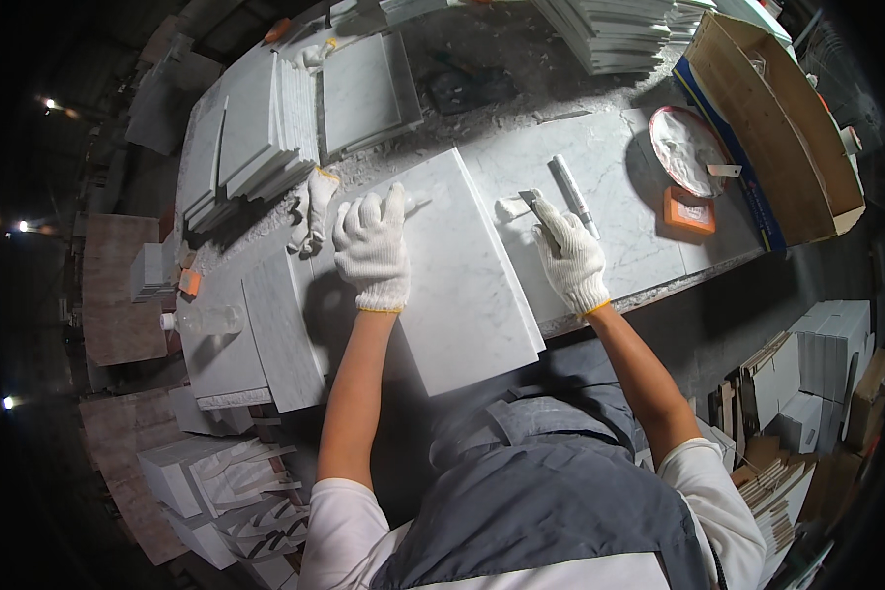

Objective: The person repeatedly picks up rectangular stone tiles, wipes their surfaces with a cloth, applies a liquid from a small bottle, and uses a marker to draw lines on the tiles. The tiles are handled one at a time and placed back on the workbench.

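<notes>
My left hand point(374, 246), in a white knitted glove, is over the left edge of a grey-veined marble tile point(457, 285). Its fingers are curled, and a thin pale tip point(419, 206) sticks out beside them; I cannot make out what it is. The tile lies on another and overhangs the table's front edge. To its right, my gloved right hand point(568, 261) grips a small putty knife point(530, 199), its blade by a dab of white paste point(510, 208). A silvery-white tube point(573, 194) lies just past those fingers.
A red-rimmed bowl point(656, 145) of white paste, an orange block point(689, 210) and a long cardboard box point(787, 128) stand at right. Spare gloves point(313, 211), stacked tiles point(265, 128) and a clear bottle point(211, 320) are at left. More tiles point(610, 34) stand behind.
</notes>
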Tool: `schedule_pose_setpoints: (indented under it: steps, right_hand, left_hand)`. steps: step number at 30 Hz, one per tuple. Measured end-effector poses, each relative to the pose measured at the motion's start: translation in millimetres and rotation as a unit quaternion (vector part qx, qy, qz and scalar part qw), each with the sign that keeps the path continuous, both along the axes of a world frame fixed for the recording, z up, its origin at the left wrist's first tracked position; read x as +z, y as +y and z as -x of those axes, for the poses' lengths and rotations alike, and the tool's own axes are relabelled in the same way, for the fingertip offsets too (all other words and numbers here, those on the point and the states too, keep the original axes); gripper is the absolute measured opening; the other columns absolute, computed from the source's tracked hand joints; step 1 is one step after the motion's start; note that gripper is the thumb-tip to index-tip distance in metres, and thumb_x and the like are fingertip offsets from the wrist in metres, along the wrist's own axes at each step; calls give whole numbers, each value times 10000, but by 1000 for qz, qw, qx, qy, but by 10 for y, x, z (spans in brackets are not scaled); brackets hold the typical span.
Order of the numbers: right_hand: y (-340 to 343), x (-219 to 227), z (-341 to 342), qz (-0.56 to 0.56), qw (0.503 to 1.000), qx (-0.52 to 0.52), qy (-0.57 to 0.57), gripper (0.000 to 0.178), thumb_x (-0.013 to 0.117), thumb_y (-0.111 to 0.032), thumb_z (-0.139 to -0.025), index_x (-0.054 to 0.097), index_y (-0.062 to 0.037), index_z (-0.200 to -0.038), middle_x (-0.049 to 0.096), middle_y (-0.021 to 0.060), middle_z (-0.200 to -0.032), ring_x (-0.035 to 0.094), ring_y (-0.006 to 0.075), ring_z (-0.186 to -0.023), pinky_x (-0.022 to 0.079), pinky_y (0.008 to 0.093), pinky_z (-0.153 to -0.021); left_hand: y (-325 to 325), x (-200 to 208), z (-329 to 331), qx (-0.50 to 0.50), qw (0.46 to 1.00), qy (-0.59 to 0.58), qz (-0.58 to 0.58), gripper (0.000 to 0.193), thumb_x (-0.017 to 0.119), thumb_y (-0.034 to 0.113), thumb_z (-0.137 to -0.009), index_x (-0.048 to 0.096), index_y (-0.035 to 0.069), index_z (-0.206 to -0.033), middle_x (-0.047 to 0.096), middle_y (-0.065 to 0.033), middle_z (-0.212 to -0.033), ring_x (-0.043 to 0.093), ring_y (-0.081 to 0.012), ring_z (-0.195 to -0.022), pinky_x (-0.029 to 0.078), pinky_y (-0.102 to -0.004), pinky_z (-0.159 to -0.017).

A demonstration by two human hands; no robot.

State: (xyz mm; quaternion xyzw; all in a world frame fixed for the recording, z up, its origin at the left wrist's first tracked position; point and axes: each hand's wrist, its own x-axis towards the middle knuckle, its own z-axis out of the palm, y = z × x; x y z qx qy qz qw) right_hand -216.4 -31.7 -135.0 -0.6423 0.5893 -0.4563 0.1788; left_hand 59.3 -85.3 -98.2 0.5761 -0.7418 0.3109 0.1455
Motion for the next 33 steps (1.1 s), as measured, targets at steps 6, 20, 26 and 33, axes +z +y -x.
schedule_pose_setpoints:
  steps: [6,20,26,33]
  right_hand:
    - [1,-43,10,-32,998,-7,48,483,758,-92,-886,667,-169,-1355,664,84,-884,650,263,-763,534,376,-703]
    - [-12,-72,13,-40,998,-5,48,498,750,-102,-889,654,-175,-1372,667,81,-891,655,258,-781,533,382,-723]
    - [-13,-74,13,-21,998,-6,64,542,663,-106,-918,597,-323,-1411,632,92,-833,667,267,-737,524,388,-644]
    - [-18,-106,14,-17,998,-7,57,553,663,-103,-910,594,-328,-1410,629,106,-826,666,283,-725,522,403,-640]
  left_hand:
    - [-14,-9,-9,2,1000,-9,6,358,644,206,-895,691,268,-1244,591,2,-1084,606,-211,-1105,466,-432,-1090]
    - [5,75,29,9,1000,-21,-21,366,611,203,-905,682,264,-1258,611,-9,-1063,623,-220,-1083,472,-424,-1077]
    - [1,96,35,11,999,-16,-33,367,607,207,-905,677,262,-1262,612,-11,-1060,622,-222,-1089,473,-420,-1075]
    - [-14,99,27,-9,1000,-28,-5,385,640,192,-870,695,245,-1247,594,-15,-1014,605,-235,-1035,467,-427,-1053]
